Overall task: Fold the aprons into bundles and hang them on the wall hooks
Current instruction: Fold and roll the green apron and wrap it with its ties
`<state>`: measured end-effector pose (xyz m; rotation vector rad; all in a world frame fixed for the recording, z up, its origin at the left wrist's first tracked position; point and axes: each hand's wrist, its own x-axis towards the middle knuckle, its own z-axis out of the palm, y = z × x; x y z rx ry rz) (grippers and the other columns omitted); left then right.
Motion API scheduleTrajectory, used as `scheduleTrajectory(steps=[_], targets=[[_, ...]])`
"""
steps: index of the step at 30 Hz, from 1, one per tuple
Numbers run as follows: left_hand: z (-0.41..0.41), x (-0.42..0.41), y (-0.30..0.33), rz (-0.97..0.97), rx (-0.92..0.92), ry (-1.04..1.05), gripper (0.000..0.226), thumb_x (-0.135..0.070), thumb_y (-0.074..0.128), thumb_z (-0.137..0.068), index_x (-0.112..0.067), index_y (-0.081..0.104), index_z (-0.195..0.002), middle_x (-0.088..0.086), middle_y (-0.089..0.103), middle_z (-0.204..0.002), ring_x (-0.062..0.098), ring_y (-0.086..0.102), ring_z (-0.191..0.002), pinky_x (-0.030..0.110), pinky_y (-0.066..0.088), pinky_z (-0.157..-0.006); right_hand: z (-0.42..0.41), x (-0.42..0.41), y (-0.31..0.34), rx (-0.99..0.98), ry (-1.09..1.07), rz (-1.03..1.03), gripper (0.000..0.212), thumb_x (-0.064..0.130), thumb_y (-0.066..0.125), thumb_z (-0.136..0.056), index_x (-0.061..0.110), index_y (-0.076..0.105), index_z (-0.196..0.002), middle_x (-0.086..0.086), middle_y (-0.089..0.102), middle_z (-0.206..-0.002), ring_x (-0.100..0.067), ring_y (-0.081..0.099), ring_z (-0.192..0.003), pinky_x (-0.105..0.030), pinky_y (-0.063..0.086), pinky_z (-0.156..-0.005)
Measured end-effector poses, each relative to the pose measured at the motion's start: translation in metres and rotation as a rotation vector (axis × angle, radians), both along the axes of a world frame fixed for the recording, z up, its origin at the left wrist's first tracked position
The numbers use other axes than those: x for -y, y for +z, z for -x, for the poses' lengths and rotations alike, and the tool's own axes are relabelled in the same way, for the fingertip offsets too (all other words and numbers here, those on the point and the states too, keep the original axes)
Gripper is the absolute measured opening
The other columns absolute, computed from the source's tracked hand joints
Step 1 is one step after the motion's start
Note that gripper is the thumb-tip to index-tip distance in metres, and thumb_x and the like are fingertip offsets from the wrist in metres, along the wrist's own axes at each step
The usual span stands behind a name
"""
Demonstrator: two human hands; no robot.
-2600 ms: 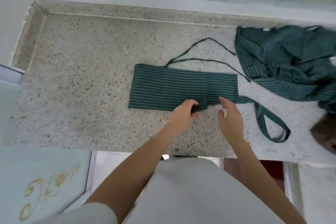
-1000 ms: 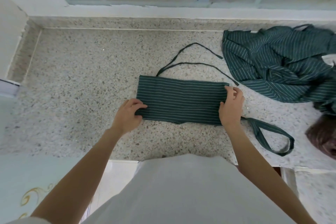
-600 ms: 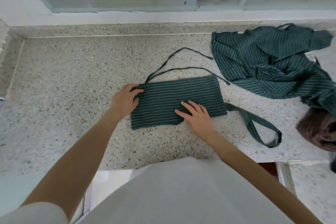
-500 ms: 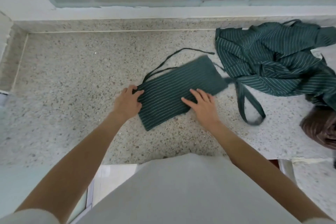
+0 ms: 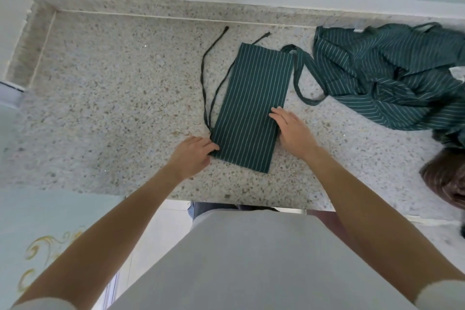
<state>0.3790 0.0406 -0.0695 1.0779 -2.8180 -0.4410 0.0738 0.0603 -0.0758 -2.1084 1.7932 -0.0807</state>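
Folded apron [image 5: 251, 108] flat on desk [image 5: 113, 108], lengthwise away from person. Left hand [image 5: 191, 155] fingers pinch its near-left corner; right hand [image 5: 293, 131] fingers straight, pressing its right edge. Crumpled apron [image 5: 392, 78] right of it.

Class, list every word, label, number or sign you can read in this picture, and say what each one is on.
No readable text anywhere.
White tag on the crumpled apron at its top edge: too small to read.
White tag at the right edge: too blurred to read.
Gold scroll on the cabinet front: an ornament, not lettering.
Folded apron: stripes only.
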Motion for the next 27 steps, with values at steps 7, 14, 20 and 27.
scheduleTrajectory(steps=[7,14,20,27], targets=[[0.018,0.011,0.055,-0.055,-0.412,0.175,0.015,-0.02,0.058,-0.076,-0.015,0.069,-0.083,-0.006,0.067,-0.08,0.006,0.058,-0.078,0.029,0.046,-0.09,0.008,-0.006,0.013,0.238,-0.106,-0.063,0.053,0.007,0.061,-0.085,0.01,0.041,-0.134,-0.011,0.05,-0.134,-0.029,0.043,-0.125,-0.034,0.029,-0.105],[0.064,0.056,0.109,-0.262,-0.617,0.244,0.019,-0.004,0.059,-0.088,-0.008,0.065,-0.105,0.001,0.065,-0.101,0.002,0.061,-0.091,0.013,0.046,-0.087,0.015,-0.016,0.011,0.538,-0.404,-0.034,0.024,0.029,0.061,-0.089,0.011,0.06,-0.106,0.0,0.066,-0.095,-0.02,0.062,-0.089,-0.037,0.052,-0.077],[0.105,0.125,0.081,-0.353,-0.492,0.483,0.022,-0.011,0.055,-0.092,-0.016,0.06,-0.113,-0.009,0.06,-0.106,0.006,0.061,-0.088,0.017,0.047,-0.082,0.02,-0.006,0.01,0.588,-0.751,-0.066,0.026,0.031,0.059,-0.091,0.009,0.063,-0.104,0.002,0.066,-0.088,-0.013,0.062,-0.08,-0.017,0.046,-0.067],[0.132,0.177,0.023,-0.443,-0.304,0.525,0.019,-0.01,0.053,-0.093,-0.017,0.061,-0.108,-0.004,0.062,-0.107,0.006,0.057,-0.089,0.016,0.043,-0.079,0.021,0.009,0.002,0.369,-0.858,-0.065,0.032,0.04,0.056,-0.091,0.01,0.063,-0.099,0.0,0.064,-0.074,-0.014,0.055,-0.065,-0.023,0.039,-0.054]])
